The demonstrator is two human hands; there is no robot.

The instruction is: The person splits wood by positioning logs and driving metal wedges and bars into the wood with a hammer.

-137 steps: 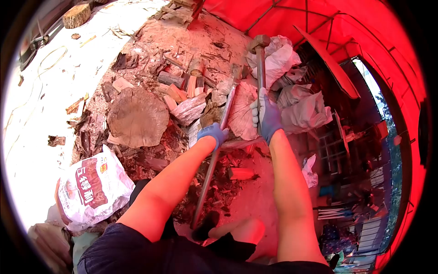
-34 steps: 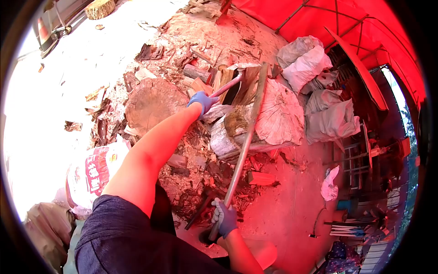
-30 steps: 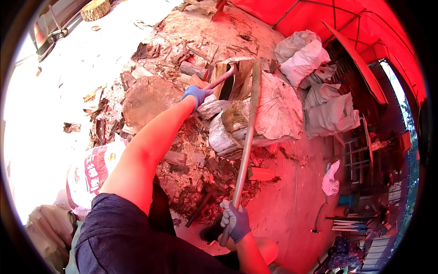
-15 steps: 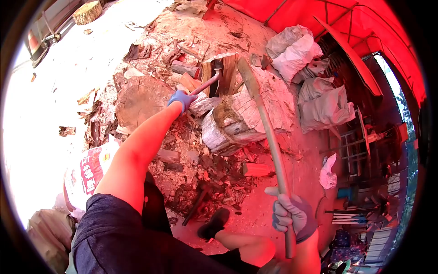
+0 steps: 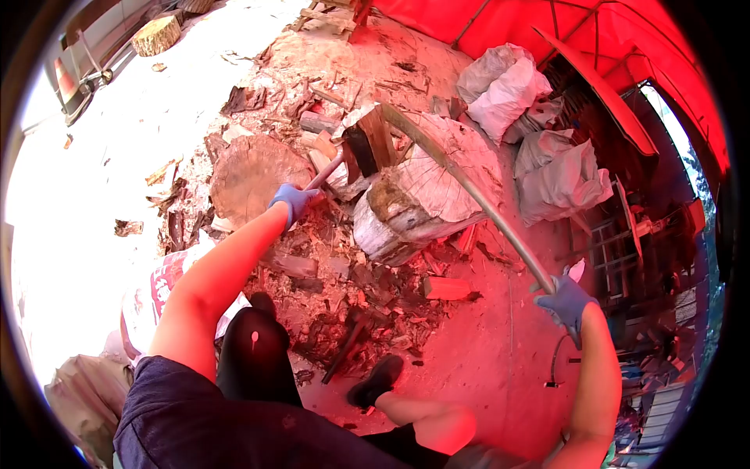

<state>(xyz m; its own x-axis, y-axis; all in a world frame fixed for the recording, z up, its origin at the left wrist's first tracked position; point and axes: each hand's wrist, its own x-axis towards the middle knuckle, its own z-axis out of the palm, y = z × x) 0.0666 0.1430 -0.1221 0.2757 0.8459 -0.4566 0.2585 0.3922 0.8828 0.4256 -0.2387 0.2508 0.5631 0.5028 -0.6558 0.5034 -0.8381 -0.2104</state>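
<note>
Slanting more than before (gripped): long bar (image 5: 500,219)

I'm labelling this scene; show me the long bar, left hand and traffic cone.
Long bar (image 5: 478,194): head view, middle of shaft.
Left hand (image 5: 291,205): head view, back of glove.
Traffic cone (image 5: 65,77): head view, orange side.

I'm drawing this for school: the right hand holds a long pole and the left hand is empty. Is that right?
Not quite: the left hand isn't empty. The head view shows it holding a handle. The right hand does hold a long pole.
</note>
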